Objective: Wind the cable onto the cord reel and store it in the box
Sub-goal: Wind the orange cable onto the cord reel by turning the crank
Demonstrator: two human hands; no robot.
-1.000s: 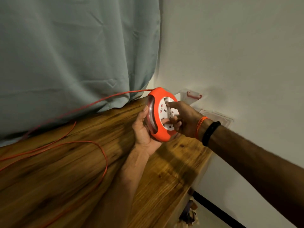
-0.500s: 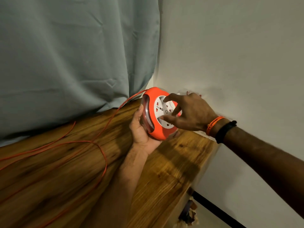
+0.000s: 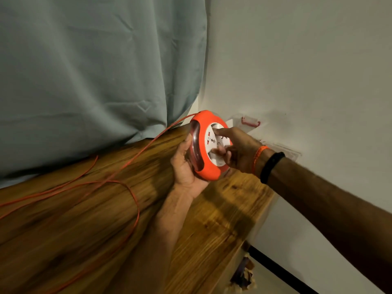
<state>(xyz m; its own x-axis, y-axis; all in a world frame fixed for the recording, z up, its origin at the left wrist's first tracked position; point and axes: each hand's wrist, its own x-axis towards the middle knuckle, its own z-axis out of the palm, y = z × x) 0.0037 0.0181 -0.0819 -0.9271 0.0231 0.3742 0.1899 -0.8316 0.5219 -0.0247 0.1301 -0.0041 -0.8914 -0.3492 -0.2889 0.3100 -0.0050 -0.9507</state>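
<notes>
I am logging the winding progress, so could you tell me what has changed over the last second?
The right hand has shifted its fingers round the white socket face of the cord reel, as if cranking it. The cable leaving the reel now runs straighter and lower across the table. The left hand still cups the reel from behind, and loose loops still lie on the table.

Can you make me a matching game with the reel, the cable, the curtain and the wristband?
Things:
1. reel
2. cable
3. curtain
4. wristband

Places:
A. hanging behind the table
B. lying loose across the table
C. on the right arm
D. held in the left hand

Pairs: 1-D, 2-B, 3-A, 4-C
</notes>
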